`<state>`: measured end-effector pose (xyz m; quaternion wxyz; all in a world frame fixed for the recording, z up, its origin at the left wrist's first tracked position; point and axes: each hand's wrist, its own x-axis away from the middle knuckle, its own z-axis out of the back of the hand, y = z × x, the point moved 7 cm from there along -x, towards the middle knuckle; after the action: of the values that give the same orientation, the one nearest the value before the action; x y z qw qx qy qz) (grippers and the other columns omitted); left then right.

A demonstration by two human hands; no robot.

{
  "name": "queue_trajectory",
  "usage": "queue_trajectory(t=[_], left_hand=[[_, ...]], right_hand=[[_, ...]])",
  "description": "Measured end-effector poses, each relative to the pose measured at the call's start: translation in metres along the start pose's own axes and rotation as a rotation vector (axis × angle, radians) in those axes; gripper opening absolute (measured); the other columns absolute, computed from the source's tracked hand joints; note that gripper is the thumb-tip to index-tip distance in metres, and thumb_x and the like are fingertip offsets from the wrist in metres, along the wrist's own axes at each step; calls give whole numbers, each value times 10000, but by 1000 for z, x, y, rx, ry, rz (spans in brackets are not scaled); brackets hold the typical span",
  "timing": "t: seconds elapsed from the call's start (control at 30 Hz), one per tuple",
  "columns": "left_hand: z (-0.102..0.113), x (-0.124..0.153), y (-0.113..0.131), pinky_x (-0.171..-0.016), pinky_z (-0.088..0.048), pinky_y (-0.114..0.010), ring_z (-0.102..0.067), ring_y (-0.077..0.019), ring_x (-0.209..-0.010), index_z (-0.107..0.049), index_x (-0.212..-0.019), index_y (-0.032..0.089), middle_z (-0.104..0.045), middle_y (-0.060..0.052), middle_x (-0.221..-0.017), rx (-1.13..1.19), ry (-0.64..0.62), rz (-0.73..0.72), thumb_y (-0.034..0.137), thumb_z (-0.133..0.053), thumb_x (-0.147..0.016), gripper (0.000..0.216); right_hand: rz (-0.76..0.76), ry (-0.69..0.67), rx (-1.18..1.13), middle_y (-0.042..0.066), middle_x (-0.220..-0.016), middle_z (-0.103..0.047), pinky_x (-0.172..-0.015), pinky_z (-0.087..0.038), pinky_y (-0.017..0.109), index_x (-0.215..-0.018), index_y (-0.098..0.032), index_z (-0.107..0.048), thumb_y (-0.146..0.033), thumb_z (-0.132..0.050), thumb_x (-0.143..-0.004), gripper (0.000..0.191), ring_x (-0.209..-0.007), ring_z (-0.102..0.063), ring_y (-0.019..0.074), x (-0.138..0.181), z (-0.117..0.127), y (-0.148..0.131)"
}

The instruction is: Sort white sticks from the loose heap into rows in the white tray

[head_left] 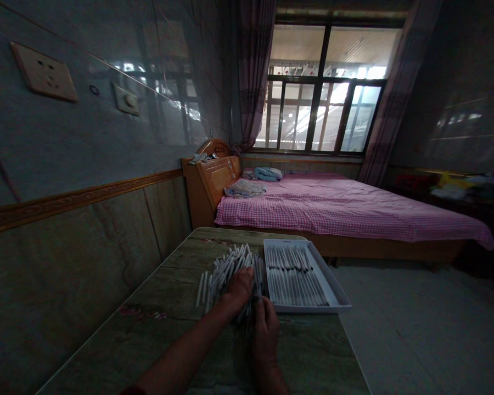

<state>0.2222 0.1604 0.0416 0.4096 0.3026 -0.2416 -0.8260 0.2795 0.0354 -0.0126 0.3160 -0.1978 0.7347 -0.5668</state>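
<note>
A loose pile of slim white sticks that look like pens lies on the table, several of them apart at its left side. Over the pile's right part is my left hand, fingers closed around a pen, mostly hidden. Close below and to the right, my right hand has thumb and fingers pinched on the lower end of a pen standing out above it. Right beside the hands sits a shallow white tray with two rows of clear, dark-tipped pens laid side by side.
The wood-patterned table runs along a tiled wall at the left. Beyond it stands a bed with a pink checked cover and wooden headboard. Tiled floor shows at the right.
</note>
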Motion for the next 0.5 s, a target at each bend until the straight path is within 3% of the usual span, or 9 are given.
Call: queue_trajectory(t=[0.13, 0.23, 0.37, 0.5], left_hand=[[7, 10, 7, -857, -487, -348, -678, -257, -903, -631, -818, 211, -725, -90, -854, 71, -11, 1, 107, -573, -681, 182], [20, 25, 3, -723, -525, -297, -688, -209, -816, -592, -856, 208, -704, -42, -820, 339, 40, 81, 195, -570, -729, 129], [43, 50, -28, -483, -501, -262, -678, -200, -634, -590, -860, 193, -683, -21, -773, 678, 127, 258, 395, -646, -697, 265], [80, 71, -67, -527, -509, -259, -674, -193, -655, -672, -868, 165, -716, -34, -777, 654, 239, 274, 401, -690, -658, 317]], right_hand=[[2, 19, 2, 79, -876, -732, -745, -504, 280, -916, -150, -701, -679, -517, -823, 568, -819, -658, 208, 0, 1, 0], [23, 47, 50, 95, -913, -748, -756, -511, 288, -941, -144, -722, -694, -540, -800, 596, -851, -673, 224, 0, 4, 1], [76, -4, 138, 103, -961, -759, -765, -529, 291, -969, -153, -748, -648, -536, -831, 555, -878, -698, 234, 1, 1, 1], [149, -139, 222, 99, -990, -760, -809, -543, 306, -1017, -173, -752, -580, -535, -858, 488, -914, -710, 237, 5, -9, -1]])
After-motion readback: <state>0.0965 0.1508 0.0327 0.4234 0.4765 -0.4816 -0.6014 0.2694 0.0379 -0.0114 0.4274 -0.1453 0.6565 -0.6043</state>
